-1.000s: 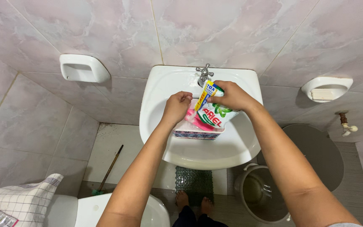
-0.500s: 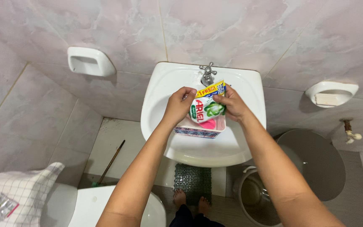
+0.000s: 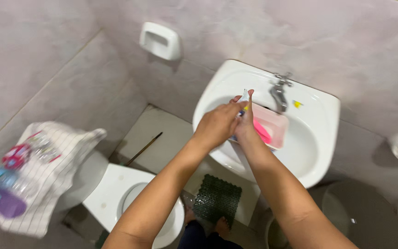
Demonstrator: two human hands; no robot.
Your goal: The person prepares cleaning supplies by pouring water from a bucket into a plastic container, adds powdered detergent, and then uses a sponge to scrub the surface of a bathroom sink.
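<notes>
Plastic-film sachet (image 3: 243,97), white with a trace of yellow and blue, stands pinched between both hands above the near-left part of the white ceramic washbasin (image 3: 321,152); only its upper corner shows above the fingertips, so its long axis is judged near upright, tilted slightly toward the wall; the left hand (image 3: 217,123) closes on it from the left with fingers bunched narrow against the film; the right hand (image 3: 247,127) meets it from below and behind, thumb and forefinger raised along its edge; both hands touch the sachet and each other, neither nearer than the other; just beside the right hand, toward the chrome tap (image 3: 279,90), a translucent pink rectangular plastic tub (image 3: 272,125) rests in the bowl with a bright pink item (image 3: 262,131) inside; the sachet lies over the tub's left end, contact not discernible.
</notes>
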